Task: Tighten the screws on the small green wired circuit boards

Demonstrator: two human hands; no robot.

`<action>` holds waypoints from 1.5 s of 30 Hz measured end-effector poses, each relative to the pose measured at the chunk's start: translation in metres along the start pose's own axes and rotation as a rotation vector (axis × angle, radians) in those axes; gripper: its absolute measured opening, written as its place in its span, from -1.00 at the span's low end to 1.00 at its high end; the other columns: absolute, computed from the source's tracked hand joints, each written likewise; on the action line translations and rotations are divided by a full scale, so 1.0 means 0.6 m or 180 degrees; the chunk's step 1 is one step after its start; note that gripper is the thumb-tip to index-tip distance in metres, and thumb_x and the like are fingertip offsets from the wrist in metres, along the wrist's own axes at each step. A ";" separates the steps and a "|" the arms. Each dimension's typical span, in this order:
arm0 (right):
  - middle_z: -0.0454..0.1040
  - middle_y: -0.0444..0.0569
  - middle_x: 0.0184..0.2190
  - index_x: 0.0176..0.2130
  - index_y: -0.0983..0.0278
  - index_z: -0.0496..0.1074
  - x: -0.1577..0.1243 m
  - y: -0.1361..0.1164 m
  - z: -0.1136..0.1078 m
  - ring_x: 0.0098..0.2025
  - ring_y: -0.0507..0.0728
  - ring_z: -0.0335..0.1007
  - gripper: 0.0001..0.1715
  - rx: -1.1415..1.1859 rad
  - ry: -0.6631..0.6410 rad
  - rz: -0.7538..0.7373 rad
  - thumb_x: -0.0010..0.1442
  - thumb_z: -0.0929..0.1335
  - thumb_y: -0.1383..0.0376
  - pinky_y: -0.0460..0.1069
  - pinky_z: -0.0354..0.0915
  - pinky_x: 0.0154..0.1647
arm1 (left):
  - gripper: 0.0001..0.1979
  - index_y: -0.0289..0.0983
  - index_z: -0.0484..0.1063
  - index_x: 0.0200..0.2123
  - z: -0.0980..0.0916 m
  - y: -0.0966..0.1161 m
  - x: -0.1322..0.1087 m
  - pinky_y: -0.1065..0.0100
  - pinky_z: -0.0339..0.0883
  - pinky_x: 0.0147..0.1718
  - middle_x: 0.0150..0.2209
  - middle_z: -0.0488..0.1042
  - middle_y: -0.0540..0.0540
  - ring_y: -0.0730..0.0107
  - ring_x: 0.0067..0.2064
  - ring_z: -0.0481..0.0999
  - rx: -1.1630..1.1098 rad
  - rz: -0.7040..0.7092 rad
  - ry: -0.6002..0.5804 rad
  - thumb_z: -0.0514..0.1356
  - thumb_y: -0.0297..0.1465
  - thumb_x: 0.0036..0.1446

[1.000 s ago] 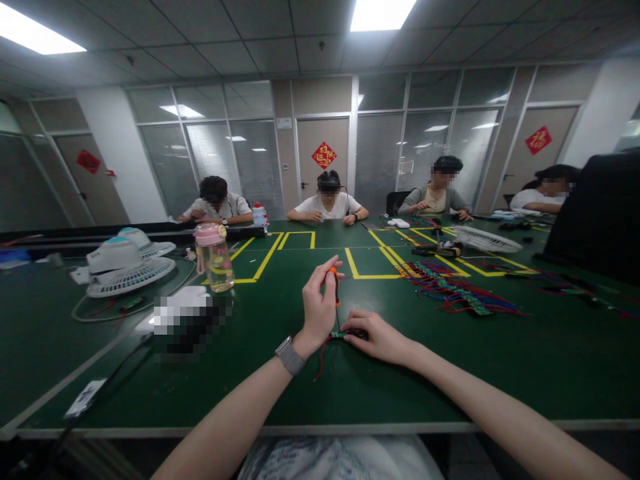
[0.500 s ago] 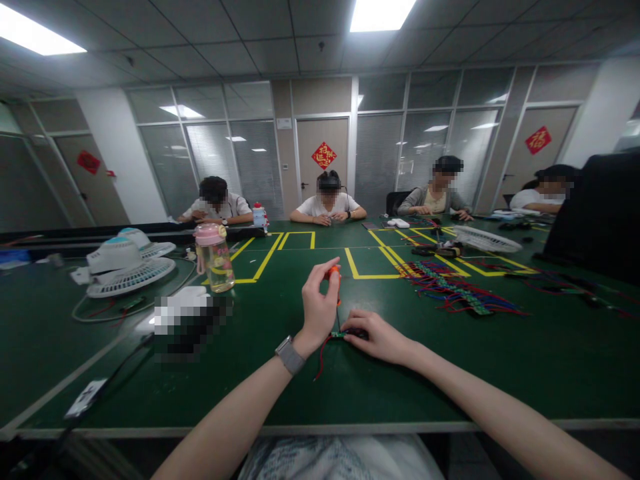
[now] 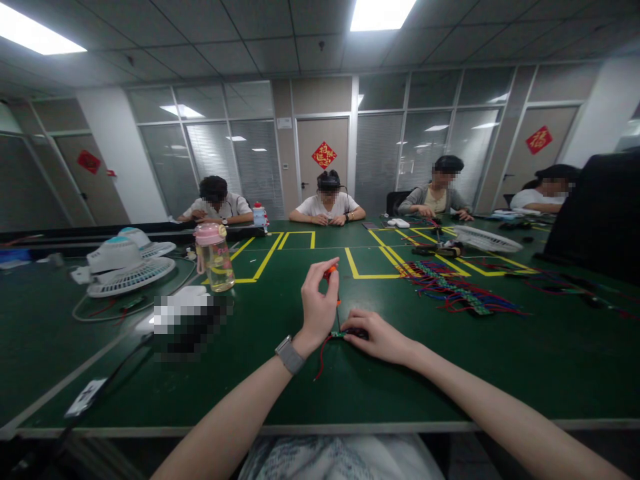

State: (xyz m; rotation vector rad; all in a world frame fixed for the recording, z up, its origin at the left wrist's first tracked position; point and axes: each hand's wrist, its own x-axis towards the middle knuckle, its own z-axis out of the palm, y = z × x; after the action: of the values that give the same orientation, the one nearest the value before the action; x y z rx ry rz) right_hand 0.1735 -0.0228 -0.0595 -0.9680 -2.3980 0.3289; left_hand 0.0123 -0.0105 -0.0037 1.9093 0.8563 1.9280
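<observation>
My left hand (image 3: 317, 307) is raised upright over the green table (image 3: 450, 360), fingers closed round a small orange-handled screwdriver (image 3: 330, 273) whose tip points down. A watch sits on that wrist. My right hand (image 3: 377, 337) lies on the table just to the right, fingertips pinching a small green circuit board (image 3: 339, 335) with a dark part on it. A red wire (image 3: 321, 353) trails from the board toward me.
A pile of coloured wires and boards (image 3: 450, 287) lies to the right. A pink-capped bottle (image 3: 214, 257) and white fans (image 3: 127, 263) stand at left, beside a blurred patch. Yellow tape lines mark the table. Several people sit along the far side.
My left hand has turned the screwdriver slightly in its fingers, the orange handle shifting a little. My right hand has stayed on the board.
</observation>
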 end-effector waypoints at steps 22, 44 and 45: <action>0.43 -0.01 -0.28 -0.14 0.30 0.51 0.002 -0.003 -0.002 -0.29 0.09 0.38 -0.78 -0.0002 -0.0016 0.0023 0.24 0.32 0.33 -0.06 0.29 -0.27 | -0.74 -0.20 0.48 -0.06 0.000 0.002 -0.001 0.39 0.28 -0.11 -0.17 0.36 -0.09 0.39 -0.12 0.40 0.0106 0.0022 -0.0006 0.04 -0.35 0.29; 0.43 -0.03 -0.29 -0.13 0.28 0.52 0.002 -0.001 0.001 -0.30 0.07 0.38 -0.78 0.0001 -0.0019 0.0047 0.23 0.33 0.33 -0.07 0.30 -0.27 | -0.68 -0.23 0.41 0.02 0.003 -0.005 -0.005 0.34 0.32 -0.11 -0.11 0.47 -0.12 0.37 -0.13 0.48 -0.0394 -0.0278 -0.0048 -0.05 -0.34 0.34; 0.43 -0.02 -0.28 -0.13 0.29 0.52 0.001 -0.001 0.001 -0.30 0.07 0.38 -0.78 0.0004 -0.0019 0.0049 0.23 0.33 0.33 -0.07 0.30 -0.26 | -0.67 -0.23 0.40 0.03 0.003 -0.005 -0.006 0.34 0.32 -0.11 -0.10 0.48 -0.12 0.37 -0.13 0.49 -0.0434 -0.0317 -0.0075 -0.06 -0.33 0.34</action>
State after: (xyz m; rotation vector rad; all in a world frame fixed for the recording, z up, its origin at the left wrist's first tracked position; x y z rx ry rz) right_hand 0.1723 -0.0227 -0.0592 -0.9868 -2.3966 0.3394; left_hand 0.0138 -0.0098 -0.0082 1.7734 0.7769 1.8522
